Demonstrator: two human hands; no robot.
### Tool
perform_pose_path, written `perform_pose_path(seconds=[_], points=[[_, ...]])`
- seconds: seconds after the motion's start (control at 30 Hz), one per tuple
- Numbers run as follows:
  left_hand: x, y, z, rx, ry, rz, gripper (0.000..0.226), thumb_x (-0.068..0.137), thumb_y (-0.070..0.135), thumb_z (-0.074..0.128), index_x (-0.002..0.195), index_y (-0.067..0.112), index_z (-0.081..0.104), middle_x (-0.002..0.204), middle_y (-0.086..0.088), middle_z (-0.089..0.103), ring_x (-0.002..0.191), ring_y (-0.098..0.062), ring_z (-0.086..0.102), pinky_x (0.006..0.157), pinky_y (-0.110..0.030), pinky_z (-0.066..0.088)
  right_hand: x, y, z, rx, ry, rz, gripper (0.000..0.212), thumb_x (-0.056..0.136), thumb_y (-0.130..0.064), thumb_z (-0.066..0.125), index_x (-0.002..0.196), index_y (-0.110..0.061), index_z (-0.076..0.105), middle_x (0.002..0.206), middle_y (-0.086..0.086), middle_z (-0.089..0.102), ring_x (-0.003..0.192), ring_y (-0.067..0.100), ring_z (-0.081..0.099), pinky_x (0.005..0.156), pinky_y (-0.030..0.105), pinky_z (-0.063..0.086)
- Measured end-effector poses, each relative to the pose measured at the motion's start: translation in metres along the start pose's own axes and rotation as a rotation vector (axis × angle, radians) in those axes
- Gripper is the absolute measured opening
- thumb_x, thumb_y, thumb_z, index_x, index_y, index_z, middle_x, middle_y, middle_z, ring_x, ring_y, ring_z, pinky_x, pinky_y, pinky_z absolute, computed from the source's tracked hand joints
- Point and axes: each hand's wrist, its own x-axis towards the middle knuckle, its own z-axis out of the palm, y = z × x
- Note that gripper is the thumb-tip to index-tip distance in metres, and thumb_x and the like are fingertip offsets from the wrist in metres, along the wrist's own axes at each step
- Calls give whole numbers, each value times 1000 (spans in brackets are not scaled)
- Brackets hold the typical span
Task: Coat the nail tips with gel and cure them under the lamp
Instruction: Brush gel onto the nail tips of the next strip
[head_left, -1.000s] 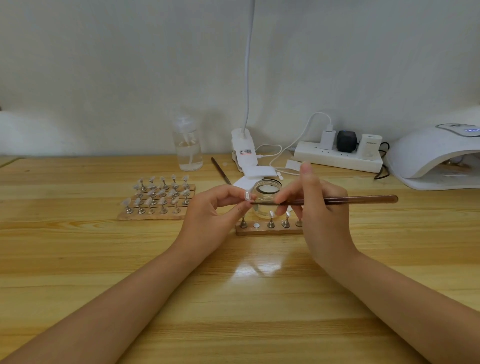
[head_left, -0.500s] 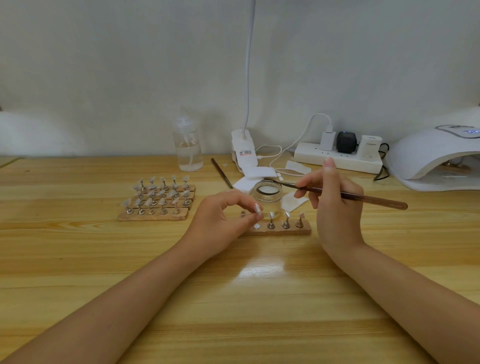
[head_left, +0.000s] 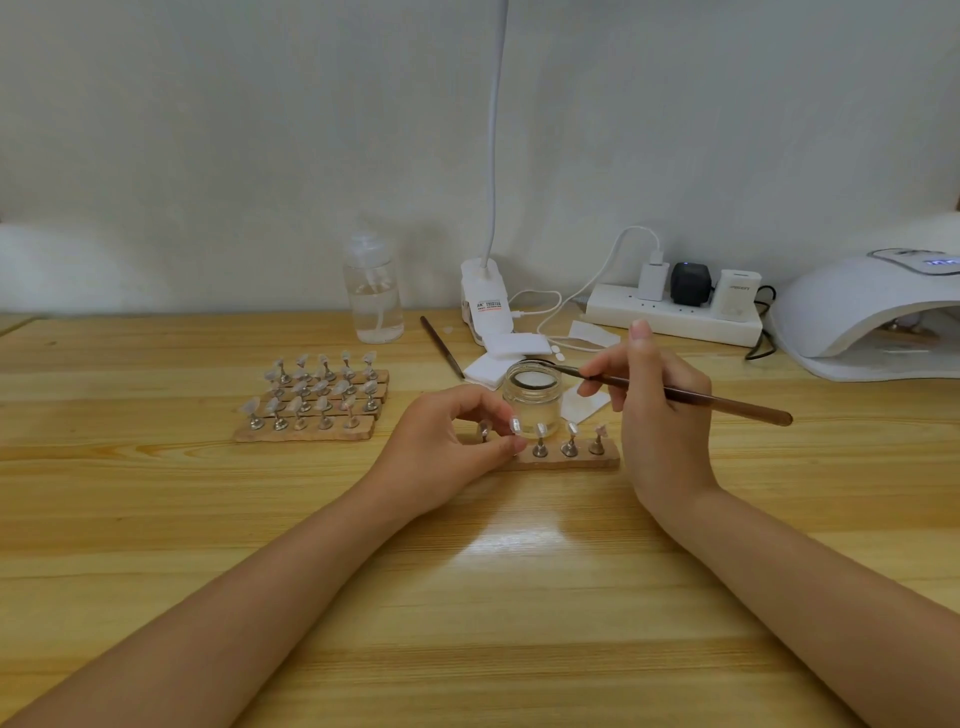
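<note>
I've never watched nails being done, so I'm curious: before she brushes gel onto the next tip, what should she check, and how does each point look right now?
1. Brush held firmly in the right hand: ok.
2. Brush tip over the open gel jar to load: ok; whether it has picked up gel: cannot tell.
3. Left hand pinches one nail tip on its stand: ok.
4. Wooden strip lies flat, its other tips upright: ok.
5. Curing lamp nearby with its display lit: ok; whether there is room inside: cannot tell.
</note>
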Motion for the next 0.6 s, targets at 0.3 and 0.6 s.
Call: perform_pose_path(seconds=[0.3, 0.6], points=[[1, -3, 1, -29, -19, -22, 28, 69, 7, 77, 85, 23, 60, 69, 9, 63, 70, 5, 55, 74, -2, 39, -2, -2, 1, -10, -39, -27, 44, 94, -36, 38, 61, -20, 63, 54, -8, 63, 61, -2, 60, 61, 7, 42], [1, -5, 1, -8, -17, -8, 32, 68, 9, 78, 89, 25, 59, 76, 9, 63, 74, 5, 56, 75, -4, 41, 2, -10, -2, 2, -57, -50, 56, 88, -48, 26, 64, -18, 67, 46, 1, 62, 35, 8, 47, 43, 10, 33]])
